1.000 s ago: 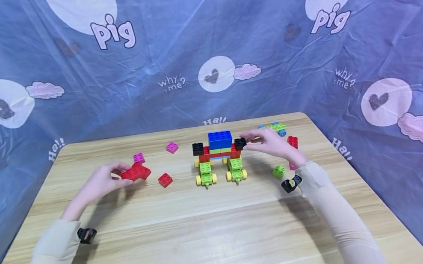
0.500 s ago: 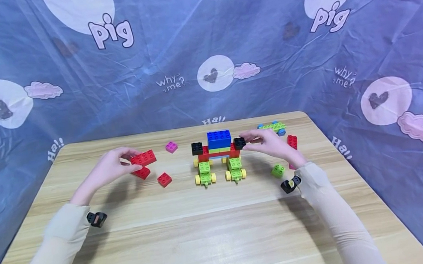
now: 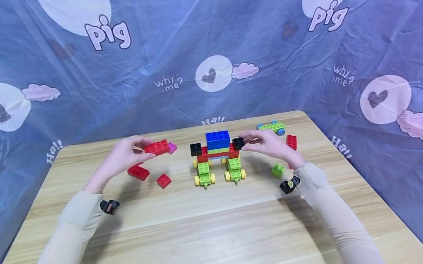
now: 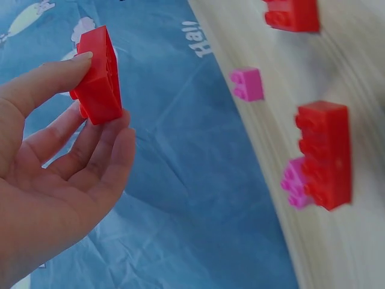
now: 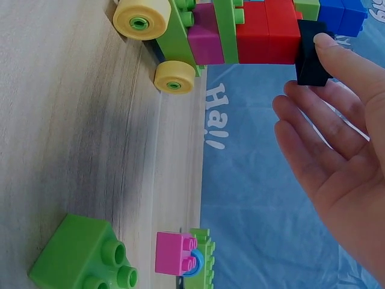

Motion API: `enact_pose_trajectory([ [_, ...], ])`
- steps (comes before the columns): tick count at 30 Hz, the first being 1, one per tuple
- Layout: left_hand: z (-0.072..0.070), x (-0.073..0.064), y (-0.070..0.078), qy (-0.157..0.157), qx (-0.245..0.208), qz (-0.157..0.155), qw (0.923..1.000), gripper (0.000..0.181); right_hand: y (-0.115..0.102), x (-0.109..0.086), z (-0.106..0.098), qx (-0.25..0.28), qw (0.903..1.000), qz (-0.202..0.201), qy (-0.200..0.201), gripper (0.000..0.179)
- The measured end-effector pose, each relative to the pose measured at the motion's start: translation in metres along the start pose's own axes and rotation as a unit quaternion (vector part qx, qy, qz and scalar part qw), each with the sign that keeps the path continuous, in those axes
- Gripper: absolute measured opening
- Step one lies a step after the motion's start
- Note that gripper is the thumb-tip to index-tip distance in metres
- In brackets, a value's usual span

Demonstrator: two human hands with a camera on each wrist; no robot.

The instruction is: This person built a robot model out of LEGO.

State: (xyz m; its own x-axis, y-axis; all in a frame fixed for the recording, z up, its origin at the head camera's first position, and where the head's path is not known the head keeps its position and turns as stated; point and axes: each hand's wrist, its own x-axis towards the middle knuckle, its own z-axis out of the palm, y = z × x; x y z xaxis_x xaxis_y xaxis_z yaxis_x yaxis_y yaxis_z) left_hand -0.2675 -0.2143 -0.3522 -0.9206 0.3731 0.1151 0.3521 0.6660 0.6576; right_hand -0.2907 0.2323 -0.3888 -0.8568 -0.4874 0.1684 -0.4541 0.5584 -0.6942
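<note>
My left hand (image 3: 126,156) holds a long red building brick (image 3: 157,148) above the table, thumb on one side and fingers beneath, as the left wrist view shows with the brick (image 4: 101,78) tilted. My right hand (image 3: 268,144) pinches a black brick (image 3: 238,143) at the right end of a built model. This model has a red crosspiece (image 3: 219,154), a blue block (image 3: 218,140) on top, another black brick (image 3: 195,149) at its left end, and green wheeled bases (image 3: 204,175) with yellow wheels. In the right wrist view the black brick (image 5: 311,57) touches the red part.
Left of the model lie a long red brick (image 3: 138,173), a small red brick (image 3: 163,181) and a pink brick (image 3: 172,147). On the right are a green brick (image 3: 277,170), a red brick (image 3: 291,141) and a green base with blue wheels (image 3: 273,126).
My left hand has lifted the long red brick off to the right and away from me, leaving another red brick on the table. My right hand stays on the black brick.
</note>
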Motion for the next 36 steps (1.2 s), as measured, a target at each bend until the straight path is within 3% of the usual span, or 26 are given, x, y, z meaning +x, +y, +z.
enact_pose_trajectory([
  [25,0.016,0.047,0.064,-0.015,-0.010,0.066,0.9976,0.042,-0.003,0.000,0.000,-0.002,1.0000,0.005,-0.003,0.043],
  [36,0.028,0.057,0.077,-0.036,-0.038,0.065,0.9966,0.040,-0.001,0.000,0.000,-0.003,1.0000,0.000,-0.001,0.043],
])
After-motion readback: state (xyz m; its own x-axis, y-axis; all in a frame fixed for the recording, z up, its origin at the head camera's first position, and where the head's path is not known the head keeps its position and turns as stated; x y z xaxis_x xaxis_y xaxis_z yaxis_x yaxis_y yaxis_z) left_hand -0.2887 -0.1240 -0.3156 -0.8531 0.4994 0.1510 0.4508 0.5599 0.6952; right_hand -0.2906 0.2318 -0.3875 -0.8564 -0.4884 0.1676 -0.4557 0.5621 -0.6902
